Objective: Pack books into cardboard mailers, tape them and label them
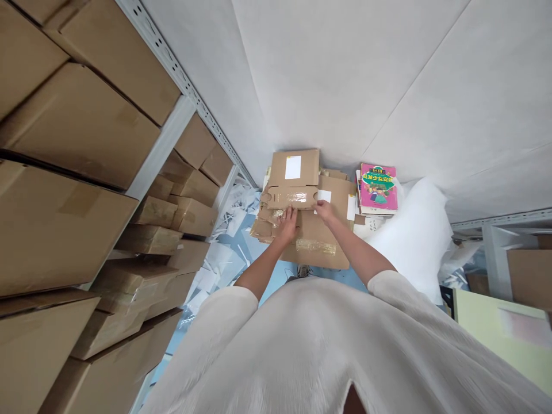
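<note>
A flattened cardboard box (276, 167) with a white label and a strip of shiny tape lies on top of a pile of flat cardboard, close to the wall. My left hand (288, 224) is at its near edge, fingers spread and resting on the cardboard. My right hand (324, 210) pinches the near right corner of the same box between thumb and fingers. Beneath it, a larger flat cardboard sheet (319, 230) with labels and tape reaches toward me. How the box's underside sits on the pile is hidden.
Left, a metal shelf (161, 146) holds several cardboard boxes (73, 126). A pink picture book (379, 192) tops a stack right of the pile, beside white foam wrap (409, 236). Paper scraps (228, 221) litter the blue floor. A pale yellow panel (495, 328) stands at right.
</note>
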Tool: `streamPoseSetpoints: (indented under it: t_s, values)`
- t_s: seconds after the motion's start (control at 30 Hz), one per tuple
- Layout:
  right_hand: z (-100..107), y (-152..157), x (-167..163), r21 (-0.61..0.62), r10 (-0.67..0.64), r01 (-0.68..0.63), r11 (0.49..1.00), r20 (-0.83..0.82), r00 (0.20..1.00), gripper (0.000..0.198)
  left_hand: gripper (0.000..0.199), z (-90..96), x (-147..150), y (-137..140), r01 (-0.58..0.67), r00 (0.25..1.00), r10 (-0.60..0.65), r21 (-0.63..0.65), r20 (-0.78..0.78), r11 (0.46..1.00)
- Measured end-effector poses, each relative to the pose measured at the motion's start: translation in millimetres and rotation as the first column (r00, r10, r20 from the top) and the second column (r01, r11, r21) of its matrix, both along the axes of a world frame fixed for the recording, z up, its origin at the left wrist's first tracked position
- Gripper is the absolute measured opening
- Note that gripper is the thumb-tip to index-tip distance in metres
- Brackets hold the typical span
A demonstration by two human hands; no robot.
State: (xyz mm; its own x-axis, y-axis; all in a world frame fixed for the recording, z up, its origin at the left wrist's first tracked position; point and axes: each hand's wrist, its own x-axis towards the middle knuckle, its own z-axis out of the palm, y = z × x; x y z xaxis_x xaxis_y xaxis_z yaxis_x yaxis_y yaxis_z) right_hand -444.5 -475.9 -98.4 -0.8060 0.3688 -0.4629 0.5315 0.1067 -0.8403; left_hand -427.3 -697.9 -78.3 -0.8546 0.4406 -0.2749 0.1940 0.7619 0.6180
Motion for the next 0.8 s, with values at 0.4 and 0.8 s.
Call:
streamPoseSetpoints:
  t_s: [0.4,0.8]
  values:
    - [75,23,-3,-0.182,-0.092,0.031,0.983,-0.339,0.936,0.049,0.071,62.2,-26,4,-0.191,0.919,0.210,0.089,-0.334,0.978]
    - [132,194,201,0.052,-0.276,0.336,0.940,-0.460,0.844,0.051,0.065,119.4,9,183,0.300,0.891,-0.166,0.272,-0.423,0.914]
